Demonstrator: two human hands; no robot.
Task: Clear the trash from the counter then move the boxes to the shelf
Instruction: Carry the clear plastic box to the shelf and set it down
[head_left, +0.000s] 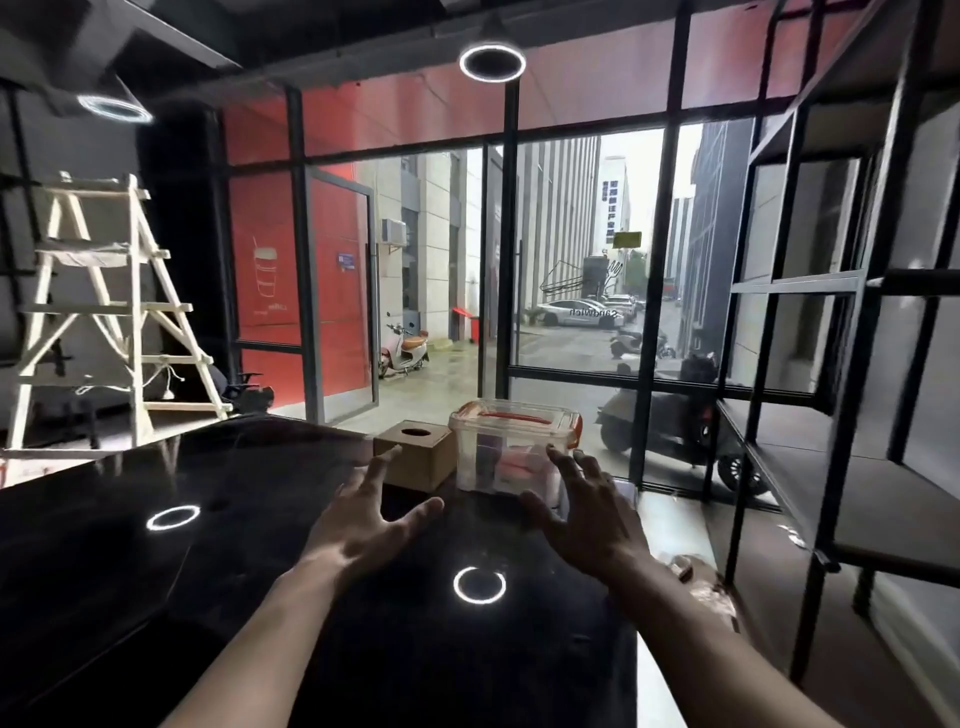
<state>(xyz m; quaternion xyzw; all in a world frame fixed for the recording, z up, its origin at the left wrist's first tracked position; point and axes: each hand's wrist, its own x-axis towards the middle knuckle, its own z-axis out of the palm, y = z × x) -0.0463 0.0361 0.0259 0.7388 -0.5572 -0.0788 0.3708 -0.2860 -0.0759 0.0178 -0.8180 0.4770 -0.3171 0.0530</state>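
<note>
Two bare hands out over a glossy black table (156, 571), both empty. Left hand (358, 525) palm-down with fingers (374, 470) spread apart, tips near the front of a small brown cardboard box (413, 456) with an oval hole in its top. Right hand (592, 519) likewise splayed wide, fingertips just at the near right side of a clear plastic box (511, 451); contact or a small gap there, impossible to tell. Nothing clamped in either.

Clear plastic box upright near the far right end of the table, lid on, orange handle and orange side latches; something red and something dark dimly seen inside. Cardboard box just beside it on the left, touching or nearly so.

Black metal shelf (810, 467) standing to the right of the table, its levels bare. White wooden ladder (104, 312) off to the left. Ring lights overhead, mirrored as bright circles in the tabletop.

Readable writing: "Sandwich" on the window glass (571, 234), seen in reverse from inside. Red panel (265, 280) by the door with a white cup outline and small lettering below, too blurred to read. Blue vertical sign on a far building, characters illegible.
</note>
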